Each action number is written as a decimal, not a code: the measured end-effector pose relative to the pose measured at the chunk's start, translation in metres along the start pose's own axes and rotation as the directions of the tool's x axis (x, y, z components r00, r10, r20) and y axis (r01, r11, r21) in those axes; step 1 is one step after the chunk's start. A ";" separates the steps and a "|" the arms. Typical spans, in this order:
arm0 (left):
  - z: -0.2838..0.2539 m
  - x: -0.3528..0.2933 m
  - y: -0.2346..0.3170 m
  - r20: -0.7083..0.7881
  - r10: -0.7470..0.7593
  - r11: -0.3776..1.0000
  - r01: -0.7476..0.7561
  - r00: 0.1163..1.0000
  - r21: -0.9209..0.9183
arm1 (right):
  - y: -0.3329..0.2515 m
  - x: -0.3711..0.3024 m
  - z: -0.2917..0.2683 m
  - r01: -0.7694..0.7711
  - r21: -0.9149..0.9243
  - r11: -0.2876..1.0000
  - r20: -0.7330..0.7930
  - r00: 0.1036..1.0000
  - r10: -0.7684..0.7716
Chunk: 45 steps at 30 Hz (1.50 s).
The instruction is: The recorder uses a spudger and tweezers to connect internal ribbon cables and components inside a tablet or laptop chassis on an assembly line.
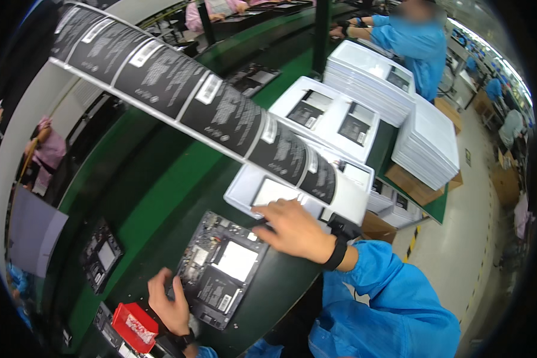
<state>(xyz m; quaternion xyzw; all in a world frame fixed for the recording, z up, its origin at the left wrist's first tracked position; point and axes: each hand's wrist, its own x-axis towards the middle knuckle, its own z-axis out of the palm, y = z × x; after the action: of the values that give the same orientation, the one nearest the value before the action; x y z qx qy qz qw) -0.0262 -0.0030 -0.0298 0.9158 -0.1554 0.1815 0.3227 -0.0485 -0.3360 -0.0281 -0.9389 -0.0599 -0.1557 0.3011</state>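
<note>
An opened tablet-like device [207, 256], with its circuit board, a white panel and a black battery exposed, lies on the dark green table. At its lower left edge is my left hand [172, 307], thumb and fingers apart, nothing visible in them; whether the thumb touches the edge I cannot tell. Above its upper right corner hovers my right hand [298, 231], fingers stretched out and thumb apart, beside a white tray [238, 190]. A long curved strip of black printed labels [188, 98] crosses the view from the upper left and ends just above my right hand.
A red bin [134, 328] of small white pieces stands by my left forearm. Another opened device [103, 255] lies to the left. White trays with devices [328, 116] and tray stacks [426, 143] stand at the right. A co-worker in blue [414, 45] is beyond.
</note>
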 end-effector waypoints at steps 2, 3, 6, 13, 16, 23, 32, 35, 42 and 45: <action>0.021 0.011 -0.016 0.062 -0.019 0.999 0.017 0.998 0.045 | -0.002 -0.020 0.008 0.012 -0.106 0.994 0.070 0.998 -0.005; 0.031 0.018 -0.024 0.110 -0.039 0.997 0.032 0.993 0.065 | -0.003 -0.031 0.010 0.004 -0.107 0.994 0.075 0.997 0.004; 0.051 0.027 -0.012 0.231 -0.005 0.993 -0.023 0.973 0.120 | 0.009 -0.058 0.016 -0.032 -0.289 0.957 -0.051 0.999 0.018; 0.039 -0.012 0.000 0.256 -0.028 0.994 0.001 0.966 0.105 | 0.012 -0.068 0.024 -0.073 -0.329 0.942 -0.032 0.997 0.066; 0.041 -0.023 0.013 0.274 -0.059 0.996 0.036 0.960 0.086 | 0.014 -0.056 0.027 -0.087 -0.261 0.962 -0.078 0.995 0.068; 0.054 -0.026 0.032 0.315 -0.014 1.000 0.016 0.949 -0.004 | 0.001 -0.035 0.016 -0.108 0.125 0.986 -0.320 0.937 0.143; 0.037 -0.026 0.016 0.350 -0.086 0.959 0.173 0.933 -0.225 | -0.036 -0.041 0.044 -0.199 0.624 0.756 0.041 0.974 0.223; 0.052 -0.021 0.023 0.321 -0.003 0.975 0.074 0.947 -0.211 | -0.053 -0.050 0.058 -0.357 0.666 0.655 0.166 0.927 0.336; 0.057 -0.009 0.026 0.307 0.017 0.957 0.074 0.952 -0.280 | -0.067 -0.038 0.054 -0.290 0.640 0.712 0.134 0.954 0.268; 0.053 -0.012 0.023 0.289 0.041 0.958 0.045 0.957 -0.284 | -0.077 -0.041 0.060 -0.315 0.657 0.685 0.138 0.943 0.302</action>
<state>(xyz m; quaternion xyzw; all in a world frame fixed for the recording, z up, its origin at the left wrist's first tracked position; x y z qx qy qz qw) -0.0333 -0.0523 -0.0616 0.8760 -0.2250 0.0196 0.4262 -0.0875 -0.2392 -0.0455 -0.7650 0.0441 -0.0620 0.6395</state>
